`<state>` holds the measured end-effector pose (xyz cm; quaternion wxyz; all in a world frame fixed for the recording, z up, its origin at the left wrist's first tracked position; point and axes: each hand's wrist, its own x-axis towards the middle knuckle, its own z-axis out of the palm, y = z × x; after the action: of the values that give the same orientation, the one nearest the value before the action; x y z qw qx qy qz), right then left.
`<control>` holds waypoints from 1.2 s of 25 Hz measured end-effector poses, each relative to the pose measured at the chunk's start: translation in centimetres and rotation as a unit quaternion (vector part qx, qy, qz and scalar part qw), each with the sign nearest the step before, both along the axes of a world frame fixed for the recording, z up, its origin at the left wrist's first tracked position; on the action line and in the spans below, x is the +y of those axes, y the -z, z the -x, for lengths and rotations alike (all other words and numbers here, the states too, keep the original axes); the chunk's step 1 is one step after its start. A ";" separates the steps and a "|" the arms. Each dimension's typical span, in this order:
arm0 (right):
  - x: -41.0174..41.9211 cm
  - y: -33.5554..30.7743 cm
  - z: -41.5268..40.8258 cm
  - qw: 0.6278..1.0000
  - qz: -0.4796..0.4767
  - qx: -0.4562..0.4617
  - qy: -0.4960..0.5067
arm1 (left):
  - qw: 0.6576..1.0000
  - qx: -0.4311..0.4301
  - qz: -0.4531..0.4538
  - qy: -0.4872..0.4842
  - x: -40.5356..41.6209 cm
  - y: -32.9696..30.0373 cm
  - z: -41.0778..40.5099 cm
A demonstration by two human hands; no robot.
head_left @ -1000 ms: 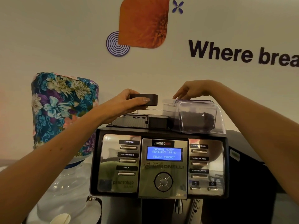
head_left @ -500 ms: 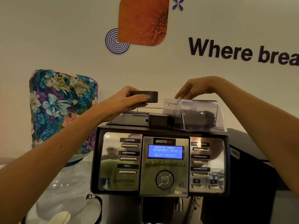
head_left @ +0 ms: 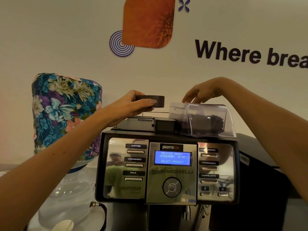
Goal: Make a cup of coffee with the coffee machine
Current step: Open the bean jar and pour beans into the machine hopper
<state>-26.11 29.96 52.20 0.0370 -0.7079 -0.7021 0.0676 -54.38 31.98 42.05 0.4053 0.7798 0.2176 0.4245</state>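
Nearest, low and left of the coffee machine (head_left: 168, 169), a paper cup (head_left: 64, 225) showed at the frame's bottom edge. The machine's blue screen (head_left: 172, 157) read "MACHINE READY, SELECT PRODUCT". Above the machine's top left, the left hand (head_left: 131, 107) gripped a round black lid (head_left: 150, 101), raised clear of the top. Above its top right, the right hand (head_left: 202, 94) had its fingers curled down onto the clear bean hopper (head_left: 208, 120); how tightly, I could not tell. Farther left stood a floral-covered water bottle (head_left: 65, 112).
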 end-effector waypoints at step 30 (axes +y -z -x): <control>0.2 -0.8 1.0 0.999 0.011 0.013 0.044 | 1.000 -0.004 0.003 0.005 0.3 0.0 0.0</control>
<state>-27.10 30.19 52.97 0.0417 -0.7372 -0.6693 0.0829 -54.40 32.27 42.02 0.4104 0.7781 0.2138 0.4247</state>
